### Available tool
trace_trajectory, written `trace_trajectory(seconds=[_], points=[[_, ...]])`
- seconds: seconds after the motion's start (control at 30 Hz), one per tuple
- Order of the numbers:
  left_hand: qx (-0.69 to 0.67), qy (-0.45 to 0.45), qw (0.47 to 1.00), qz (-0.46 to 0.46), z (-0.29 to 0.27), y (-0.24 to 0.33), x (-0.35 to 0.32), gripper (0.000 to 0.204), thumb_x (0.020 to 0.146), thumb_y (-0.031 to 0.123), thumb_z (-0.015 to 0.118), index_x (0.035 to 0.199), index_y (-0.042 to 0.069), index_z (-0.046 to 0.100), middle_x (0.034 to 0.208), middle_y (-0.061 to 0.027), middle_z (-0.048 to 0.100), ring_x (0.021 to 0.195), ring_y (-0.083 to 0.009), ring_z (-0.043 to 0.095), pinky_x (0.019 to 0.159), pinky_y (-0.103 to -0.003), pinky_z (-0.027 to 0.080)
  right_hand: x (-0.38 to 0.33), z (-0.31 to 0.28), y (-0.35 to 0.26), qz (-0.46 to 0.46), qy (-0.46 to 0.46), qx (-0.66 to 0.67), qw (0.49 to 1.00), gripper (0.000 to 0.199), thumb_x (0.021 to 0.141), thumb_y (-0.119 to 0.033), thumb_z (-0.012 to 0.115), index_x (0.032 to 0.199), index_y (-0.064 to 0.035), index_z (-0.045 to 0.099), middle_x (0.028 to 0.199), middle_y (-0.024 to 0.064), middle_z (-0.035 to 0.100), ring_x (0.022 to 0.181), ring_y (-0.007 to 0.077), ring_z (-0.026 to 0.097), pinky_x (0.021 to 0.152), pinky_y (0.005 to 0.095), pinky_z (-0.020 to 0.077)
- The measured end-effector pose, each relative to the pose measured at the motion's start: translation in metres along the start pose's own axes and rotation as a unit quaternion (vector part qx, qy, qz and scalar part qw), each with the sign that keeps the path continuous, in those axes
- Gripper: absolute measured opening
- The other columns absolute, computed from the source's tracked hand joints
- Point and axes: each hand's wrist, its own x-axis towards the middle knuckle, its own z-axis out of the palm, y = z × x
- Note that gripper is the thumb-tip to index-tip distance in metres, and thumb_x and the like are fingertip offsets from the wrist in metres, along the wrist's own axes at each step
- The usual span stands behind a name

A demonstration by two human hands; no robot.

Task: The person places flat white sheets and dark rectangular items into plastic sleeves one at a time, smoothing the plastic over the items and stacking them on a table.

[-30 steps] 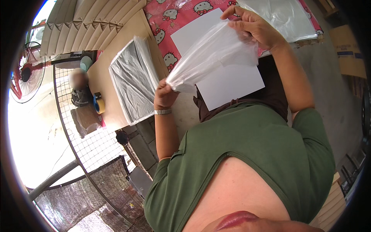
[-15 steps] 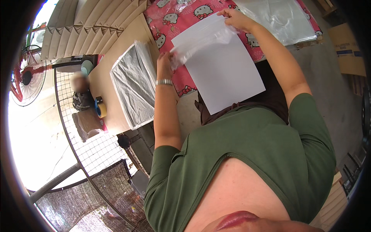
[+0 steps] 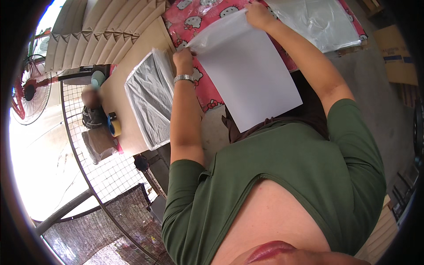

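Observation:
A large white sheet (image 3: 254,84) lies before me, its near end at my lap and its far part on a pink printed table cover (image 3: 207,95). Clear plastic film (image 3: 221,35), perhaps the mouth of a bag, stretches over the sheet's far end. My left hand (image 3: 183,60) is closed on the film's left corner, just off the sheet. At the far right corner, my right hand (image 3: 259,17) grips the film too; its fingertips are partly hidden. Whether the sheet sits inside the plastic I cannot tell.
Left of my left forearm lies a plastic-wrapped flat stack (image 3: 150,99) on a brown board (image 3: 117,88). Folded brown cardboard (image 3: 92,48) is piled at the far left, near a tape roll (image 3: 114,124) and a fan (image 3: 30,92). Clear plastic sleeves (image 3: 316,26) lie far right.
Both hands have moved farther away and spread apart, the left one up and leftward. The film, crumpled before, is now drawn taut across the sheet's far end.

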Motion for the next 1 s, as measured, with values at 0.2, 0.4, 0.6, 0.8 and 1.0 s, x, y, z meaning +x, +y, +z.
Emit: trace_trajectory(seconds=[0.2,0.4,0.6,0.8,1.0], points=[[-0.208,0.062,0.954,0.206,-0.077,0.064,-0.058,0.018,0.085,0.015,0.056,0.073,0.002,0.061,0.065,0.0014,0.052,0.056,-0.0070,0.043,0.051,-0.023,0.035,-0.008,-0.154,-0.051,-0.053,0.106,0.149,0.982,0.025,0.073,-0.024,0.064,0.089,-0.0046,0.066,0.076,0.0153,0.064,0.070,0.0342,0.062,0.063,0.0380,0.0487],[-0.307,-0.040,0.935,0.173,-0.156,0.138,-0.200,0.017,0.078,0.008,0.054,0.090,-0.003,0.056,0.079,-0.0082,0.058,0.069,-0.0160,0.060,0.061,-0.028,0.051,-0.074,-0.290,-0.125,0.086,-0.078,0.550,0.827,0.018,0.080,-0.008,0.055,0.090,0.0040,0.063,0.064,0.0033,0.058,0.052,0.0070,0.052,0.045,0.0226,0.0392],[-0.235,-0.146,0.958,0.071,-0.166,0.112,-0.255,0.026,0.073,0.018,0.058,0.089,-0.003,0.058,0.069,-0.0061,0.058,0.060,-0.0134,0.060,0.057,-0.023,0.049,-0.146,-0.320,-0.073,-0.017,-0.232,0.582,0.779,0.034,0.074,-0.011,0.058,0.106,-0.0001,0.056,0.073,0.0034,0.057,0.064,0.0099,0.053,0.059,0.0214,0.0413],[-0.258,-0.313,0.911,-0.081,-0.162,0.047,-0.263,0.009,0.076,0.009,0.059,0.072,0.003,0.054,0.066,-0.0027,0.058,0.055,-0.0078,0.052,0.053,-0.020,0.042,-0.194,-0.271,-0.053,0.068,-0.310,0.662,0.680,0.037,0.074,-0.012,0.068,0.107,-0.0020,0.055,0.075,-0.0017,0.053,0.071,0.0043,0.053,0.066,0.0159,0.0428],[-0.288,-0.413,0.851,-0.146,-0.128,-0.002,-0.232,0.011,0.080,0.012,0.059,0.075,0.004,0.054,0.070,-0.0035,0.059,0.059,-0.0092,0.054,0.056,-0.022,0.043,-0.209,-0.183,-0.005,0.161,-0.349,0.708,0.593,0.037,0.075,-0.005,0.066,0.109,-0.0005,0.052,0.079,-0.0017,0.053,0.073,0.0049,0.054,0.068,0.0162,0.0443]])
